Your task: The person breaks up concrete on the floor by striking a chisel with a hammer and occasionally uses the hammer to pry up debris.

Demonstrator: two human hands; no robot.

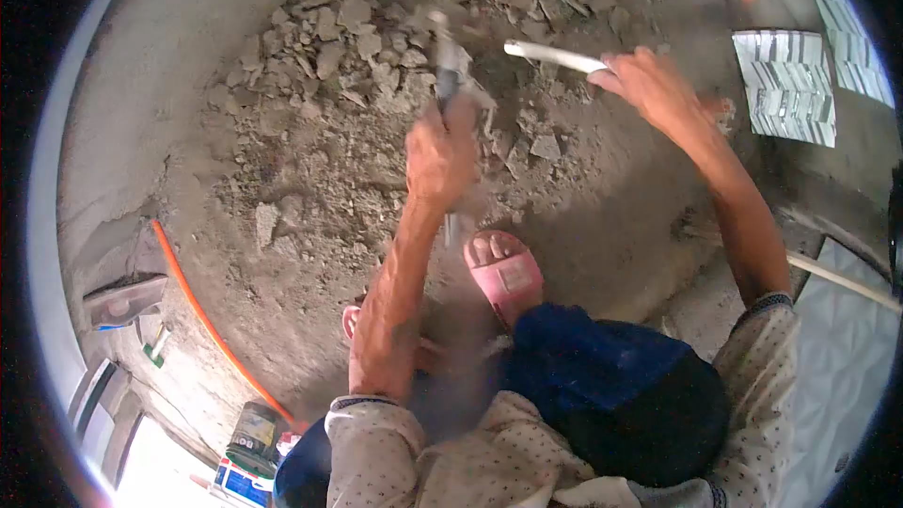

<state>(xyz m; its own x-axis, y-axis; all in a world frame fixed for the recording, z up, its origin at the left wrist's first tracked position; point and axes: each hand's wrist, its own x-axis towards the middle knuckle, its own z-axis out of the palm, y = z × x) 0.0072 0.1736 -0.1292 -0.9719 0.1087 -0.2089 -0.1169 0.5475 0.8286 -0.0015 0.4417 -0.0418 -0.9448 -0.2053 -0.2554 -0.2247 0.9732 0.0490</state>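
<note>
With both arms reached out over the broken rubble (329, 47), I judge that good work here asks for a firm wrist, a clear gap between the two implements, and knuckles well off the sharp chunks. My pink sandal (508, 277) leaves the toes bare and near the debris, so I do best to point any force away from it and to plant both feet evenly on the dusty floor (602, 245).

My left grip (442, 155) is wrapped closely around the dark part of a narrow tool (447, 61), whose pale tip points away from me above the rubble; blur hides its exact kind. My right grip (649, 89) is clenched on the near end of a pale rod (555, 56), its free end reaching toward the tool but apart from it.
</note>
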